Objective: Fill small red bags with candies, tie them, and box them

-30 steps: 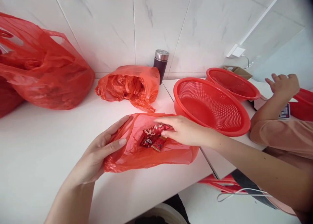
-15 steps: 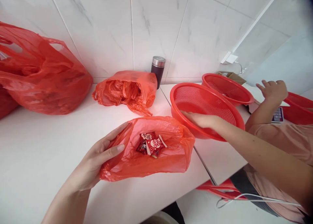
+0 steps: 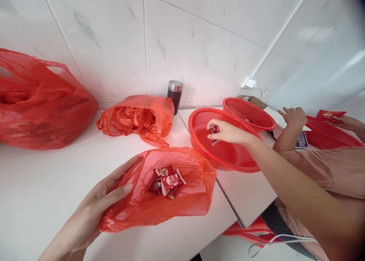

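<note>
My left hand (image 3: 110, 200) grips the near left edge of a red plastic bag (image 3: 194, 204), its thumb over the rim and the mouth spread wide. Several red wrapped candies (image 3: 167, 181) with white printing lie at the bottom of the bag. Over the nearer red plastic basket (image 3: 196, 139), which has perforated walls, my right hand (image 3: 225, 131) is closed on a small dark red wrapped candy (image 3: 213, 131). The basket stands just beyond the bag, to its right.
A crumpled red bag (image 3: 137, 116) and a dark thermos (image 3: 175, 97) stand by the tiled wall. At left sits a bulging red bag (image 3: 42, 109). Beyond my basket is another red basket (image 3: 251, 112). A co-worker's arm (image 3: 291, 128) and a hand with a red packet (image 3: 332, 116) are at right.
My right hand has lifted from the basket's bottom and now shows a candy in its fingers. The left hand keeps hold of the bag. The whole view has shifted slightly.
</note>
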Demonstrator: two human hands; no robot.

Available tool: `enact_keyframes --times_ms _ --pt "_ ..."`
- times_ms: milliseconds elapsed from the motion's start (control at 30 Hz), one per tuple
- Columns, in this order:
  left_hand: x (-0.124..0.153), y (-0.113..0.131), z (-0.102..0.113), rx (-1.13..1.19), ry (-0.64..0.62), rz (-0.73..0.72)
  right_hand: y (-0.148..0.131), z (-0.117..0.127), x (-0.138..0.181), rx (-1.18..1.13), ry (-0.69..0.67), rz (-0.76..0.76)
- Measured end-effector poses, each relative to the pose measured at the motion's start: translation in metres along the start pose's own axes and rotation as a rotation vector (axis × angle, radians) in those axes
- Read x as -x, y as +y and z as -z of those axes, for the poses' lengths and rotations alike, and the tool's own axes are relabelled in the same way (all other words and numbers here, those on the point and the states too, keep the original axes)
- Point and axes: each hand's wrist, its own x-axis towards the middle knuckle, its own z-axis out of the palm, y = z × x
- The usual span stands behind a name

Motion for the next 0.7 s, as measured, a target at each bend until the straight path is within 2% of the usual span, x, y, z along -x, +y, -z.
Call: enact_keyframes --times_ms 100,167,233,300,367,433,567,633,700 --pt "0.000 -0.001 -0.002 0.023 0.018 -0.008 -0.030 -0.013 0.010 -0.191 -0.140 0.070" --pt "-0.001 -0.001 -0.002 0.046 0.041 -0.017 -0.053 -0.033 0.018 -0.270 -0.272 0.139" --pt "0.000 -0.002 -0.001 0.056 0.064 -0.026 -0.069 -0.063 0.022 -0.198 -0.342 0.196" --pt "0.000 -0.001 -0.001 0.036 0.077 -0.035 -0.078 -0.091 0.021 -0.074 -0.353 0.251" --pt "0.002 0.000 0.000 0.007 0.071 -0.042 -0.080 -0.108 0.018 0.001 -0.354 0.280" --pt "0.003 0.002 0.000 -0.004 0.057 -0.045 -0.079 -0.109 0.017 0.005 -0.374 0.282" --pt "0.003 0.002 0.002 0.016 0.049 -0.036 -0.074 -0.082 0.017 -0.081 -0.394 0.289" --pt "0.003 0.002 0.002 0.030 0.046 -0.035 -0.064 -0.067 0.012 -0.138 -0.297 0.263" --pt "0.003 0.001 0.002 0.047 0.037 -0.037 -0.046 -0.051 0.002 -0.125 -0.091 0.197"
